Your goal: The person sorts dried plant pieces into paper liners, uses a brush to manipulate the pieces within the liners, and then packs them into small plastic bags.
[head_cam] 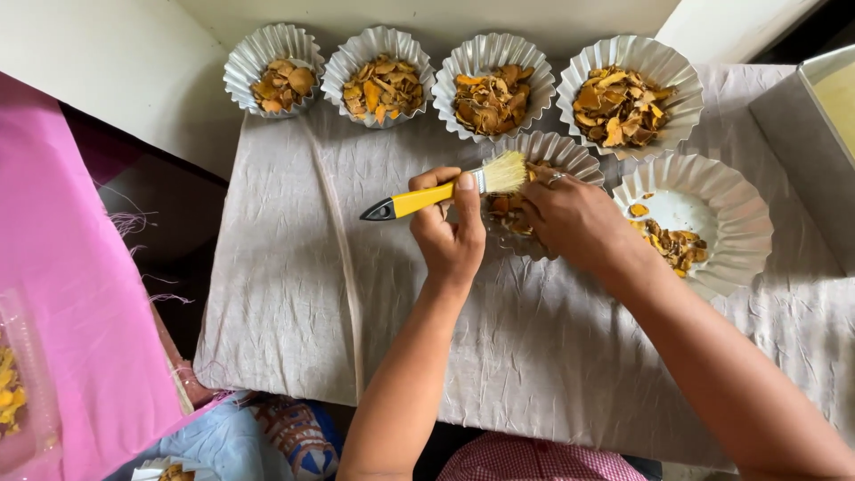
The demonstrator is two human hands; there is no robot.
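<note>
My left hand (450, 232) grips a small brush (443, 191) with a yellow handle, a black tip and pale bristles, held level above a fluted foil cup (570, 153) of orange-brown dried pieces. My right hand (570, 218) rests inside that cup, fingers down among the pieces, a ring on one finger. The bristles point toward the cup's far rim. Much of the cup is hidden under both hands.
Several more fluted foil cups with dried orange pieces line the far edge of a wrinkled grey cloth (294, 294); another cup (721, 191) at right is nearly bare. A grey box (802, 134) stands at far right, pink fabric (62, 294) at left.
</note>
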